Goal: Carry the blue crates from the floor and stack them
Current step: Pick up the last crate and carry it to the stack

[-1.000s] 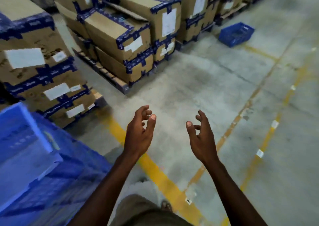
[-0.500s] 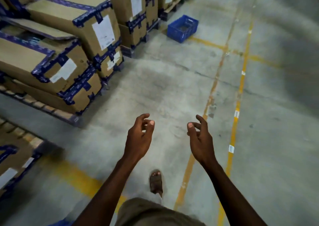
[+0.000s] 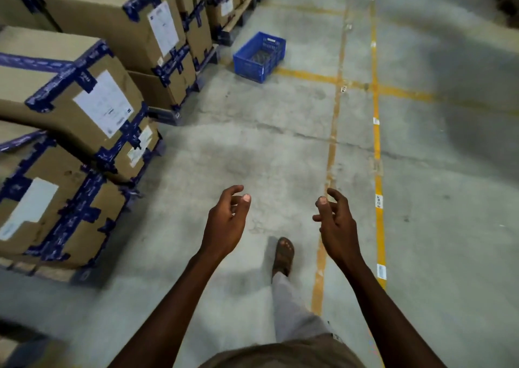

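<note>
Warehouse concrete floor (image 3: 266, 148) separates us from the blue crate (image 3: 259, 57) well ahead beside palletised cartons (image 3: 84, 100); left hand (image 3: 226, 224) and right hand (image 3: 335, 224) hang loosely curled, empty, so a rushed one-sided lift could tip it.

One blue crate (image 3: 259, 57) on the floor (image 3: 280, 154); two bare hands, left (image 3: 224, 224) and right (image 3: 335, 224), both empty; one sandalled foot (image 3: 283, 255); two long yellow lines (image 3: 376, 143), crossed by one more; many taped cardboard boxes (image 3: 92, 106), too stacked to count exactly.
</note>
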`<state>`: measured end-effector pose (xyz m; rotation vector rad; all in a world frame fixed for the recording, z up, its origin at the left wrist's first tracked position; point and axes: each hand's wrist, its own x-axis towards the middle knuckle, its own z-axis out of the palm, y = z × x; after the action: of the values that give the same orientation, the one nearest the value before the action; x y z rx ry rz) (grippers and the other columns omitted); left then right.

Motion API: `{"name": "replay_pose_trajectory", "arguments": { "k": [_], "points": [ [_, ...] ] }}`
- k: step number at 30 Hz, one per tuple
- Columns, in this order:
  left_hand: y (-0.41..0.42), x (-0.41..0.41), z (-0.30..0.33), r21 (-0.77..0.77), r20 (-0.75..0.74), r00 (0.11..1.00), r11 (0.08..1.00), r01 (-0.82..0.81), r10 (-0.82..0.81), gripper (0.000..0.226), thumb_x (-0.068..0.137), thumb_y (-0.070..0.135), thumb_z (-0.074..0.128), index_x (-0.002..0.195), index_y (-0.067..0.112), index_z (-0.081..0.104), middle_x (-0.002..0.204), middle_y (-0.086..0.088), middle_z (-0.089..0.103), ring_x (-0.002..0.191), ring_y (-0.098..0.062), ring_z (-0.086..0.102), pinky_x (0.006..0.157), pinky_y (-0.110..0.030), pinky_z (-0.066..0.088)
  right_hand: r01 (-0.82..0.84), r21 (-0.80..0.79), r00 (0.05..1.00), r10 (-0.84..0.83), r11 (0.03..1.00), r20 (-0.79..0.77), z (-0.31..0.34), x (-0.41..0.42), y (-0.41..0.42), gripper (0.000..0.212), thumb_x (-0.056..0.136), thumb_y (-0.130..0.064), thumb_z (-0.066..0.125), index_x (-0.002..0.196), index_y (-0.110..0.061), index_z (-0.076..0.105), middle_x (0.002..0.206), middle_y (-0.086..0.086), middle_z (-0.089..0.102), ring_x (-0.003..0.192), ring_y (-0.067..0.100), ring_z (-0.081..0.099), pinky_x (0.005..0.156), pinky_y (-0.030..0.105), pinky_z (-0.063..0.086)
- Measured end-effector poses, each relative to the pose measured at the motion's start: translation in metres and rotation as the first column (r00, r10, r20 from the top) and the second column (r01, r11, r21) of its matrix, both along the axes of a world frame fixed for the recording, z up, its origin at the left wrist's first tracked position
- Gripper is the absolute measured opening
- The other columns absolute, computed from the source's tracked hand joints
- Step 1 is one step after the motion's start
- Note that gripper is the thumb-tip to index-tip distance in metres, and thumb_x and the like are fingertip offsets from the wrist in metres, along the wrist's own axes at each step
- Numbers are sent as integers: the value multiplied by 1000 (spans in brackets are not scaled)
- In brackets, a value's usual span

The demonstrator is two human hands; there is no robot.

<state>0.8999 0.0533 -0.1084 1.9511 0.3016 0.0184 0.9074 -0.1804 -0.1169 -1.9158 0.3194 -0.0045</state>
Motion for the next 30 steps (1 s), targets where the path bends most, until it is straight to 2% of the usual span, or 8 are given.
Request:
{"name": "replay_pose_trajectory", "arguments": {
  "k": [4, 7, 10, 15, 24, 27, 30],
  "points": [
    [-12, 104, -6, 12, -4, 1000, 1000, 19, -19, 40, 91, 58, 48, 125, 37, 55, 105, 7, 69, 97, -8, 66, 85, -28, 52, 34, 40, 999, -34, 999, -4, -10, 102, -16, 40, 101, -51, 48, 137, -35, 46, 116, -2, 67, 81, 0, 70, 71, 29, 49],
    [-19, 179, -2, 18, -4, 1000, 1000, 17, -17, 43, 90, 58, 49, 125, 35, 56, 104, 7, 69, 95, -8, 66, 83, -29, 53, 30, 56, 999, -29, 998, -14, -9, 179, -22, 39, 101, -53, 47, 136, -37, 45, 118, -1, 67, 82, 0, 70, 71, 30, 49],
    [-25, 256, 5, 12, -5, 1000, 1000, 20, -20, 35, 95, 53, 51, 125, 36, 55, 104, 7, 69, 94, -7, 66, 82, -29, 53, 21, 57, 999, -20, 998, -28, 4, 256, -25, 39, 100, -56, 47, 136, -40, 45, 117, -3, 67, 83, -1, 70, 73, 31, 51],
    [-28, 379, 8, -43, -4, 1000, 999, 2, -2, 49, 83, 69, 45, 122, 41, 56, 104, 6, 70, 91, -12, 68, 79, -30, 54, 18, 48, 1000, -17, 999, -8, 14, 376, -26, 43, 100, -55, 47, 138, -36, 45, 116, -6, 67, 85, 0, 70, 73, 30, 52],
    [-14, 631, -21, -110, -11, 1000, 994, -4, 3, 25, 94, 53, 50, 116, 44, 55, 102, 5, 71, 89, -3, 68, 76, -31, 53, 12, 17, 1000, -11, 1000, -17, -8, 624, -12, 45, 100, -56, 46, 139, -34, 46, 115, -5, 67, 83, -1, 69, 73, 32, 53],
    [-12, 716, -16, -124, -21, 1000, 992, 3, -6, 32, 89, 60, 49, 115, 43, 56, 99, 6, 71, 88, -6, 68, 71, -29, 50, 15, 8, 1000, -15, 1000, -21, -3, 705, -6, 49, 98, -59, 45, 140, -34, 45, 117, -3, 67, 83, -2, 69, 73, 32, 53],
    [-12, 798, -8, -108, -31, 999, 994, 33, -37, 46, 82, 69, 46, 118, 41, 56, 100, 6, 71, 90, -13, 69, 75, -31, 52, 37, 7, 999, -37, 999, -23, 7, 786, -7, 50, 98, -58, 45, 141, -34, 45, 118, -3, 66, 83, 1, 70, 71, 29, 51]
  ]
}}
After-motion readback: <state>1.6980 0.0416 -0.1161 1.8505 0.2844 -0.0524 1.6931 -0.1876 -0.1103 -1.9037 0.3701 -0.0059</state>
